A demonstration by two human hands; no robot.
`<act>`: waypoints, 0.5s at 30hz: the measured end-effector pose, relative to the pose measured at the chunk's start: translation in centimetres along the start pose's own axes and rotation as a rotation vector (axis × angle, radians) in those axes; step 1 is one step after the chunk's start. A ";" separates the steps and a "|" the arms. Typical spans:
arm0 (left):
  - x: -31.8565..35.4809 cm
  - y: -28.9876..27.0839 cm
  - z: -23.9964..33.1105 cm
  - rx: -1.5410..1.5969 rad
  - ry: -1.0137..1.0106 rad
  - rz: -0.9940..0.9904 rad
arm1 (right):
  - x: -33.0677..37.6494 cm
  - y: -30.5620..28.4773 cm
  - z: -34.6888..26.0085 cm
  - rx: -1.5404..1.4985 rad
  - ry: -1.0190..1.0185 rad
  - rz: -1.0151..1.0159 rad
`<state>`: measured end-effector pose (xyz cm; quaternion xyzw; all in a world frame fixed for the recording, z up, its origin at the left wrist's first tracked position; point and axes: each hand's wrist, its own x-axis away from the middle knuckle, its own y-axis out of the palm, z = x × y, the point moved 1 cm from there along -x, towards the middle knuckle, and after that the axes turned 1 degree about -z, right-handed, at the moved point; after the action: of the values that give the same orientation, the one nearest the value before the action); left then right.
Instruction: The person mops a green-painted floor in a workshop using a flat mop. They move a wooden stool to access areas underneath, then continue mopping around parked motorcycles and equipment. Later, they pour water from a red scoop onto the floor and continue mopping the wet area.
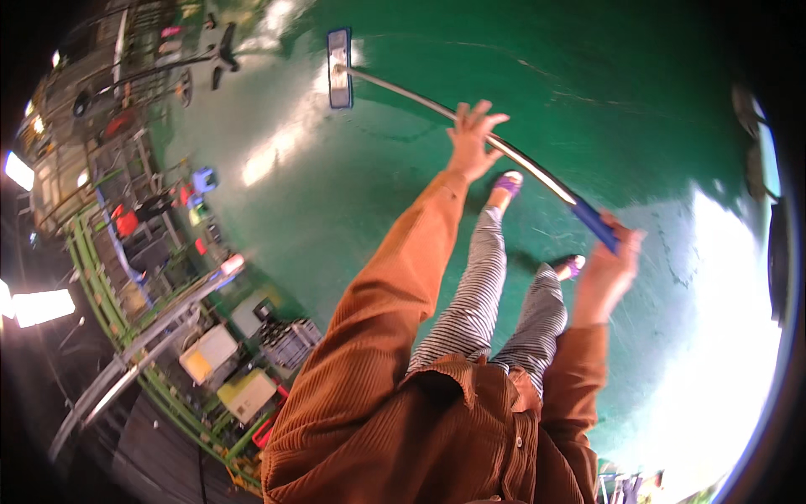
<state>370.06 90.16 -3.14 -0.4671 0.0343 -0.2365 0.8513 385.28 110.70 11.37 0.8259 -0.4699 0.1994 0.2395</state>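
A flat mop rests on the green floor, its rectangular blue-edged head (339,91) far ahead of me and slightly left. Its long metal pole (535,170) slants back toward me and ends in a blue grip (594,223). My right hand (610,267) is closed round the end of that grip, a little blurred. Farther up, my left hand (474,141) lies at the pole with fingers stretched and spread, not wrapped round it. The palm's contact with the pole is hidden.
On the left are green-framed racks (92,269), a grey crate (290,342) and pale boxes (248,395). A black wheeled base (222,57) stands at the far left. My feet in purple shoes (509,181) are on the floor beside the pole. Bright glare covers the floor at right.
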 end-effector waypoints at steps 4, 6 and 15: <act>4.0 6.8 18.0 0.340 0.270 -0.156 | -2.4 -17.6 -12.4 -0.069 -0.299 0.115; 8.2 10.2 27.2 0.420 0.391 -0.212 | 0.2 -28.0 -18.8 -0.231 -0.348 0.179; 32.3 18.6 59.2 0.742 0.903 -0.875 | 29.2 -50.9 -35.8 -0.030 -0.907 1.093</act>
<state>422.13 130.65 20.28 0.0244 0.1098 -0.7208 0.6839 439.89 134.31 45.84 0.4699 -0.8731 -0.0791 -0.1028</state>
